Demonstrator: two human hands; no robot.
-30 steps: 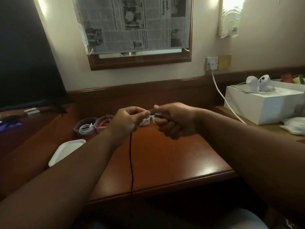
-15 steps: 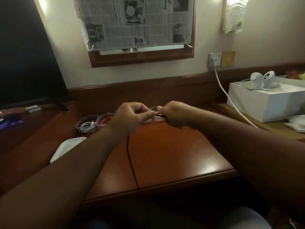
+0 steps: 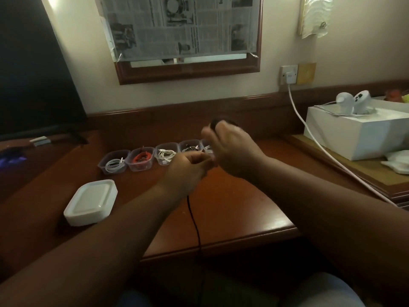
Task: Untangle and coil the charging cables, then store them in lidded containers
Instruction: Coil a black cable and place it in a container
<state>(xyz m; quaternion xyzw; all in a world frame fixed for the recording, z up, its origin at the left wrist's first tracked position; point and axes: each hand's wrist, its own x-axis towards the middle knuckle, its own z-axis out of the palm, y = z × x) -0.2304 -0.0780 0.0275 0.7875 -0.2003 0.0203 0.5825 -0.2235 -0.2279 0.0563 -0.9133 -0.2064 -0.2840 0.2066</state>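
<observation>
at the far left a dark screen leans over the desk. near the left edge lies a stack of white lids, flat on the wood. behind it a row of small clear containers runs rightward along the far side: the first container holds a coiled white cable, the second container a red one, the third container more white cable, the fourth container a dark tangle (a fifth is mostly hidden behind the hands). the left hand is over the middle of the desk, its grip pinched together on a thin black cable, which drops from the fingers, crosses the wood and goes over the near edge. the right hand, just right and slightly higher, is blurred; its fingers curl round a dark loop of the same cable at the top of the fist. further right a white cord runs down from a wall socket past a white box.
</observation>
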